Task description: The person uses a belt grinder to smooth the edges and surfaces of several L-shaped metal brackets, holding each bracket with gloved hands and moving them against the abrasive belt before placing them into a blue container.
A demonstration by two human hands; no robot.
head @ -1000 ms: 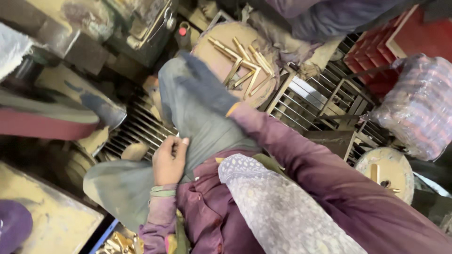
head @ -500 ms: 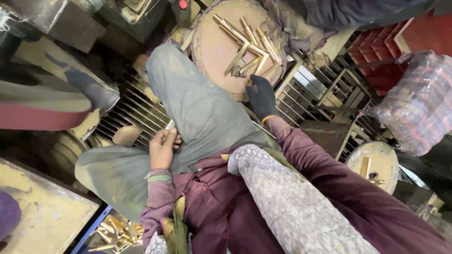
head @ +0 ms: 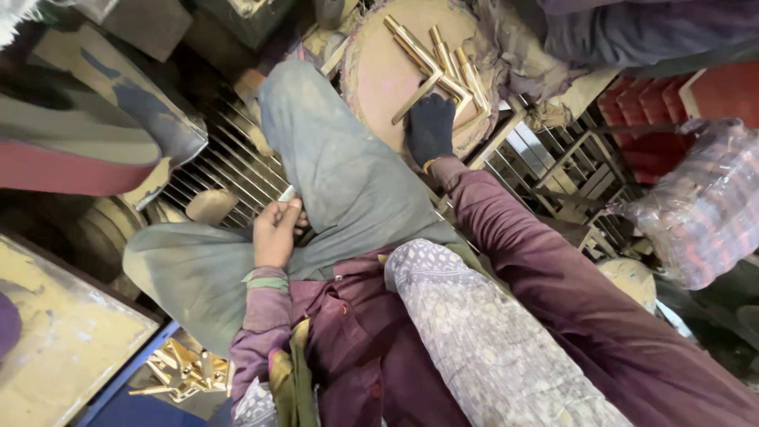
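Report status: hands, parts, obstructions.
Right hand, dark-gloved, reaching onto brass angle pieces on round wooden block. Left hand, bare, pinching small pale stick by knee. Nothing obstructing.

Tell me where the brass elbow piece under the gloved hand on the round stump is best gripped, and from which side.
Probably at its long straight leg, coming from above on the stump's bare side. That leg lies flat and clear, while the bend sits among other brass pieces beside the gloved right hand. The left hand already holds a small pale thing.
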